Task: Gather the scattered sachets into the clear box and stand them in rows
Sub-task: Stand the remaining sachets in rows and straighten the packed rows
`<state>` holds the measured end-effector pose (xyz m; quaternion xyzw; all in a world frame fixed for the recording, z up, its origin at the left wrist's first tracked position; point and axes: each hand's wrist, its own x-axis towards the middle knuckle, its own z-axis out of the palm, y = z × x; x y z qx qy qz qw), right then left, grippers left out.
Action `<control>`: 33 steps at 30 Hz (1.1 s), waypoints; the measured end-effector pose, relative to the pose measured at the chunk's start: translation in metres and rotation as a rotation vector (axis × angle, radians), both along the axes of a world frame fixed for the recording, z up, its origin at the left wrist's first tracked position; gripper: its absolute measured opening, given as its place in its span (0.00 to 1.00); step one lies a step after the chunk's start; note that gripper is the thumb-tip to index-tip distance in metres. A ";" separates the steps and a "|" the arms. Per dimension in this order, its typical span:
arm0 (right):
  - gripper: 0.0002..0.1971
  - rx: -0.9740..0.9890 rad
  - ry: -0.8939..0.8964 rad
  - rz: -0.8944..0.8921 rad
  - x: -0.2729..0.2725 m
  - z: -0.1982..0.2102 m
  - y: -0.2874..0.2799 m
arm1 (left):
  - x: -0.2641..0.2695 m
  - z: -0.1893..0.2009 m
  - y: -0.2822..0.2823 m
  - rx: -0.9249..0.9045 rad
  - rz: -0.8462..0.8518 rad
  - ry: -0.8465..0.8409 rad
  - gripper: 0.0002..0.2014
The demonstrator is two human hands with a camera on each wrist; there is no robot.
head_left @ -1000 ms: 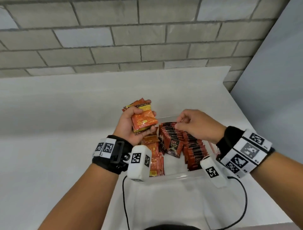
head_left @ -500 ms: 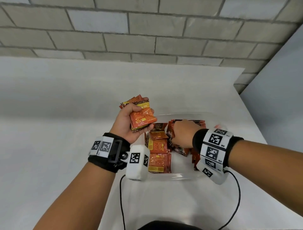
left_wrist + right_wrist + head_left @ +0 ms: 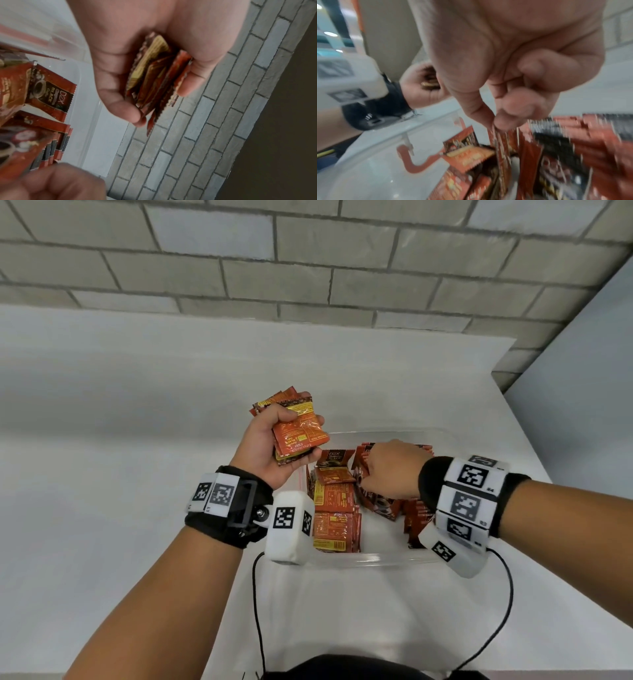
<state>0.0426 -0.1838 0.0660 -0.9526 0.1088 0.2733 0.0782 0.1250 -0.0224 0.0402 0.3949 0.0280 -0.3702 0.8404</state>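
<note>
A stack of sachets [image 3: 298, 430] is being gripped in the left hand [image 3: 270, 446], raised just left of the clear box [image 3: 346, 559]. One upright sachet [image 3: 500, 146] is being pinched by the right hand [image 3: 390, 470] inside the box, among standing rows [image 3: 416, 508].

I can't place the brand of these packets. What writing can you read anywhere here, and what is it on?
"D2X" and "BLACK": on a red sachet standing in the clear box.
"BLACK": upside down, on the sachet bundle held in the left hand.
Small print on the orange sachet backs: unreadable.
Wristband markers: patterns only.
</note>
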 end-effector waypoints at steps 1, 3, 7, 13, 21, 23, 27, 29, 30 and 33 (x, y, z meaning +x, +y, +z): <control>0.20 0.011 -0.022 -0.009 -0.002 0.004 -0.002 | 0.001 0.000 0.002 0.000 0.009 -0.001 0.10; 0.18 0.039 -0.064 -0.021 -0.007 0.011 -0.008 | 0.003 -0.001 0.006 0.003 0.022 -0.006 0.10; 0.15 0.197 -0.136 -0.065 -0.017 0.023 -0.021 | 0.002 -0.003 0.010 0.015 0.030 -0.009 0.10; 0.09 0.432 0.079 -0.128 -0.023 0.000 -0.010 | -0.002 -0.006 0.009 0.030 0.030 -0.007 0.10; 0.17 0.200 0.013 0.051 -0.019 -0.015 -0.015 | -0.005 -0.007 0.008 0.042 0.022 -0.005 0.10; 0.14 0.129 0.012 0.037 -0.019 -0.007 -0.029 | -0.006 -0.008 0.009 0.040 0.021 -0.008 0.11; 0.17 -0.066 0.189 0.115 -0.022 -0.005 -0.041 | -0.007 -0.009 0.007 0.041 0.018 -0.008 0.11; 0.17 -0.080 0.238 0.127 -0.023 -0.011 -0.040 | -0.006 -0.009 0.006 0.044 0.014 -0.013 0.11; 0.18 -0.080 0.247 0.139 -0.022 -0.014 -0.039 | -0.006 -0.009 0.006 0.048 0.012 -0.015 0.11; 0.18 -0.054 0.229 0.150 -0.022 -0.018 -0.036 | -0.006 -0.009 0.004 0.054 0.003 -0.015 0.10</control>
